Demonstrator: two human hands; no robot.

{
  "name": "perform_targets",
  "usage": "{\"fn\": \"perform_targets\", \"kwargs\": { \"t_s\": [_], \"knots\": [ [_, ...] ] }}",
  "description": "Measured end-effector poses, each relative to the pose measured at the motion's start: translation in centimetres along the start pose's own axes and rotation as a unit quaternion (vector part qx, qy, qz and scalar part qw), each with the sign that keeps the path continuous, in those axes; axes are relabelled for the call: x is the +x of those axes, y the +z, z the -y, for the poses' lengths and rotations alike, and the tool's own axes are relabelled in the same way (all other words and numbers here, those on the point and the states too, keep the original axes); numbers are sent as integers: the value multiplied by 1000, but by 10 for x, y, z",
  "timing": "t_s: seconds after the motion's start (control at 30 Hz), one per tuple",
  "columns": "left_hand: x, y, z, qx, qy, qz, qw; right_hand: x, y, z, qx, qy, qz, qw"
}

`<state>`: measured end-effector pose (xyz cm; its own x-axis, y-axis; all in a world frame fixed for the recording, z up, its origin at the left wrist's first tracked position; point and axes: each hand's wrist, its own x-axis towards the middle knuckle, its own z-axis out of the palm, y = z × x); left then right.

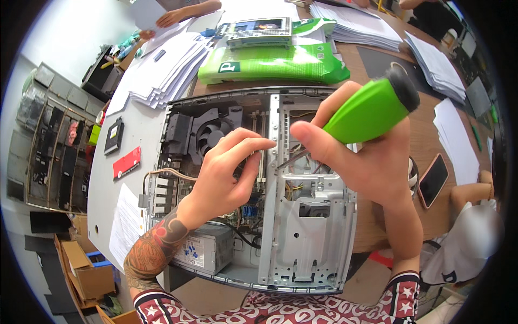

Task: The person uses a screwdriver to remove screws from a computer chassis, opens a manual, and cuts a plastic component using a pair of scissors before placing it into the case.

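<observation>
An open desktop computer case [315, 232] lies in front of me, its inside facing up. My right hand [375, 170] is wrapped round the green handle of a screwdriver [367, 113] with a black end cap. Its thin shaft slants down left toward the long metal crossbar [274, 210] of the case; whether the tip sits in a screw cannot be made out. My left hand [218, 170] hovers over the case's inside, fingers bent and thumb apart. Its index fingertip reaches the crossbar. Below that hand, parts of the circuit board are hidden. A black fan [213, 132] sits behind it.
A power supply [205, 251] fills the case's near left corner. Beyond the case, a metal drive unit [259, 32] rests on a green plastic pack [270, 63]. Paper stacks [170, 73], a red box [127, 163] and a phone [433, 181] lie around. Other people's hands [170, 19] show beyond.
</observation>
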<state>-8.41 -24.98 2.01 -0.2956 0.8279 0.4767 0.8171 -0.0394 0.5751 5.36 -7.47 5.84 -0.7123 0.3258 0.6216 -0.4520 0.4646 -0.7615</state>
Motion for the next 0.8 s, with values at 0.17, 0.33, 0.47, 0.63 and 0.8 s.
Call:
{"fn": "perform_targets", "kwargs": {
  "t_s": [0.17, 0.33, 0.47, 0.63, 0.8],
  "knots": [
    [0, 0, 0, -38, -1, -19, 999, 17, 24, 12, -50, -10, -21, 998],
    [2, -2, 3, -44, -53, -25, 997, 22, 33, 0, -139, -6, -18, 990],
    [1, -5, 9, -44, -60, -40, 996, 24, 41, 5, -107, 25, -13, 994],
    [-1, -1, 13, -59, -51, -46, 996, 23, 42, -1, -123, 2, -26, 992],
    [3, -4, 8, -48, -85, -23, 995, 20, 37, -4, -126, 5, -32, 991]
  ]
}}
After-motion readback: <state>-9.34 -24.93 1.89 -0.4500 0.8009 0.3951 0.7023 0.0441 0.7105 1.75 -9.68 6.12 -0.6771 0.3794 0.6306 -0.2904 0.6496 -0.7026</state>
